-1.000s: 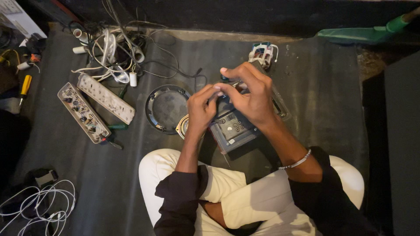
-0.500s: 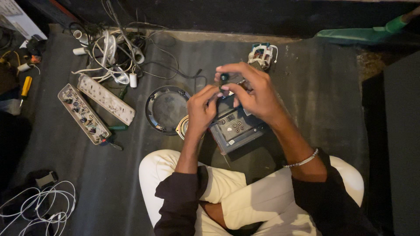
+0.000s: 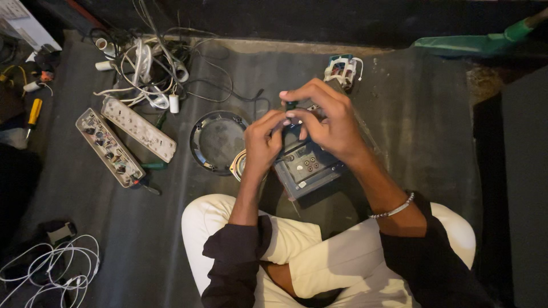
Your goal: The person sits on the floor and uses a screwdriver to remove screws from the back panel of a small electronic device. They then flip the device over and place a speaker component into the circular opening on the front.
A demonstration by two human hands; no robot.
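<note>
Box: a blue-grey electrical box (image 3: 308, 165) is held over the dark floor mat (image 3: 399, 114), just in front of the crossed legs, its face of small round sockets turned up.
Left hand: the left hand (image 3: 264, 140) is closed against the near left edge of the box, fingers curled on it.
Right hand: the right hand (image 3: 328, 122) is arched over the far end, thumb and fingertips pinched together on a small dark part at the top; what exactly is pinched cannot be told.
Handling: the box is judged stiff and fairly light, with fragile sockets and wiring; the hard outer edges are best gripped, not the face.
Nearby: a round black ring (image 3: 218, 141) lies just left of the box, two opened power strips (image 3: 123, 140) farther left, a tangle of white cables (image 3: 148, 68) beyond them.
</note>
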